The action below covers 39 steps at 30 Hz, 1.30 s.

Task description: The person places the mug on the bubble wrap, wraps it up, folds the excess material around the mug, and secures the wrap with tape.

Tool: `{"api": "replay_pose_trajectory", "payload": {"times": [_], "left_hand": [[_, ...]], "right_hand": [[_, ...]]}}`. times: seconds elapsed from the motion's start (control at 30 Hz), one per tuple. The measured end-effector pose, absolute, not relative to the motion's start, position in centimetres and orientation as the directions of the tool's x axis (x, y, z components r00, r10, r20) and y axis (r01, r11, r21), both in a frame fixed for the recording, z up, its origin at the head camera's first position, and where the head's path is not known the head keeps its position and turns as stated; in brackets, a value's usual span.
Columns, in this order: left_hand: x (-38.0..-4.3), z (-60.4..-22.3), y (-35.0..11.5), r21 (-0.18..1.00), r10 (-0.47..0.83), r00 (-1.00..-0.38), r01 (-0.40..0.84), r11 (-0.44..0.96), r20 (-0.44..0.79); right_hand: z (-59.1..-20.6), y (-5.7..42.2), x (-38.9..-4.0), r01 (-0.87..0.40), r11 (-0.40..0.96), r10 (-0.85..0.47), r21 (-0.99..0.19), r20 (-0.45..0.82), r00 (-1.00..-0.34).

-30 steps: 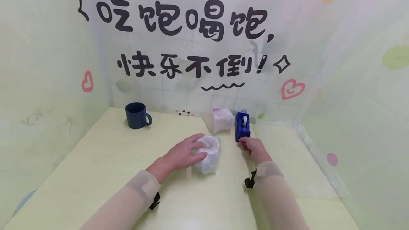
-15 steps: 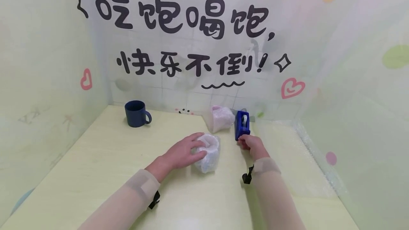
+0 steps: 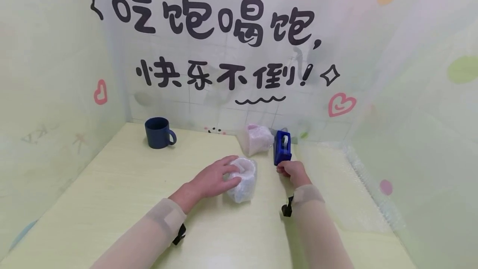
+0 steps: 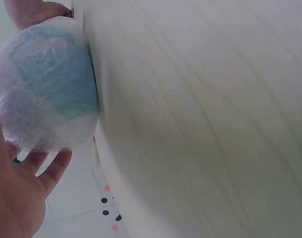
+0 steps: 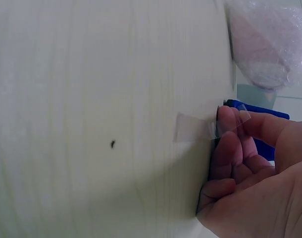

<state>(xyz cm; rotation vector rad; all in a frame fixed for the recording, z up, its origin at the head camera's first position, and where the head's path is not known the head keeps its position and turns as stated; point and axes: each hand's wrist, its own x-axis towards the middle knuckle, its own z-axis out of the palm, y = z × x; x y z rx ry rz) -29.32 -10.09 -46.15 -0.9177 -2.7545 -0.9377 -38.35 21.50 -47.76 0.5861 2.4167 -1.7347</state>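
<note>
My left hand (image 3: 213,179) holds a bubble-wrapped cup (image 3: 246,188) at its side, fingers and thumb curved about it. Light blue shows through the wrap of this cup (image 4: 62,79) in the left wrist view. At the front end of the blue tape dispenser (image 3: 282,157), my right hand (image 3: 296,172) has its thumb and index finger together. In the right wrist view these fingertips pinch a short strip of clear tape (image 5: 191,128), which sticks out over the tabletop. The dispenser (image 5: 260,109) is partly hidden behind the hand there.
A second wrapped item (image 3: 257,139), pinkish, lies beside the dispenser by the back wall. A dark blue mug (image 3: 157,133) stands at the back left. Clear bubble wrap (image 3: 354,194) covers the table's right side. Printed walls enclose the table at the back and sides.
My right hand and forearm have shifted slightly left at the dispenser's front. The left hand and the wrapped cup stay in place.
</note>
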Motion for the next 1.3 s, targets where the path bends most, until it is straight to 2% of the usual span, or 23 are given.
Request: {"api": "replay_pose_trajectory", "payload": {"times": [0.37,0.67,0.9,1.3], "left_hand": [[-29.4,-46.0,-10.1,0.542,0.508,-0.819,0.563,0.623,0.267],[-29.4,-46.4,-10.1,0.55,0.504,-0.824,0.554,0.625,0.258],[-29.5,-46.7,-10.0,0.545,0.501,-0.824,0.557,0.627,0.265],[-29.3,-46.7,-10.2,0.546,0.505,-0.819,0.563,0.621,0.271]], "right_hand": [[-47.9,22.6,-37.5,0.368,0.386,0.232,-0.846,-0.297,-0.926],[-47.1,23.0,-35.9,0.349,0.547,0.269,-0.761,-0.235,-0.934],[-47.3,21.7,-36.1,0.219,0.396,0.307,-0.892,-0.096,-0.947],[-48.5,20.5,-36.9,0.199,0.129,0.412,-0.971,-0.13,-0.902]]}}
